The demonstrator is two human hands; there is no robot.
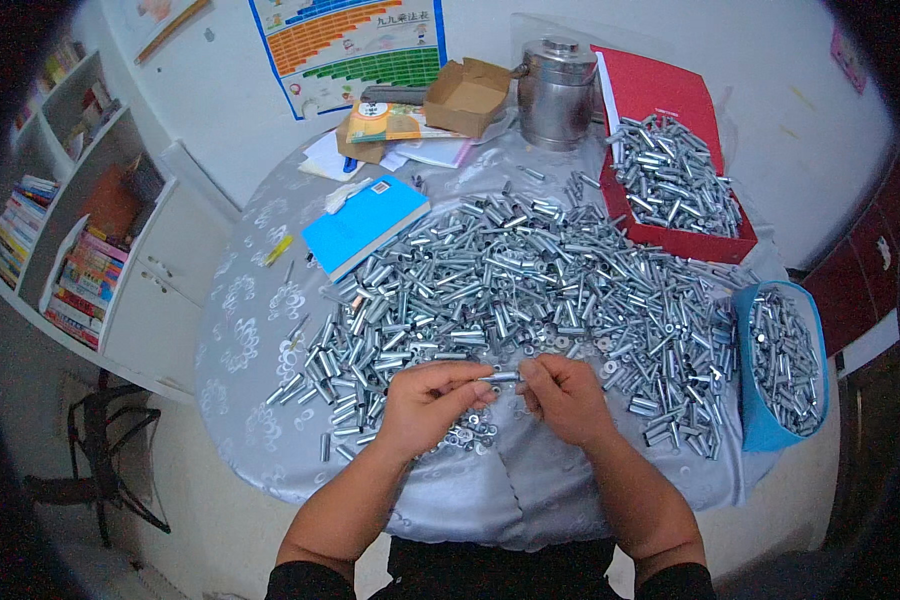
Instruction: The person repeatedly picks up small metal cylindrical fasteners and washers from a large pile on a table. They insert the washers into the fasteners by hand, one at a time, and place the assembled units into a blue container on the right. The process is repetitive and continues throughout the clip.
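My left hand (433, 401) grips a small shiny metal sleeve (501, 377) between thumb and fingers, close above the table. The thumb and fingertips of my right hand (562, 394) are at the sleeve's right end; whether they hold a separate part there is too small to tell. Beyond both hands spreads a large heap of metal sleeves and bolts (480, 270). Small metal washers (474, 435) lie beside my left wrist, and more washers (607, 367) lie near my right hand.
On the patterned silvery tablecloth (247, 420) lie a blue book (367, 225) and a yellow object (278, 250). A red box (679, 244) and a blue bin (765, 420), both full of metal parts, stand at the right. A metal canister (559, 97) and a cardboard box (467, 94) stand behind.
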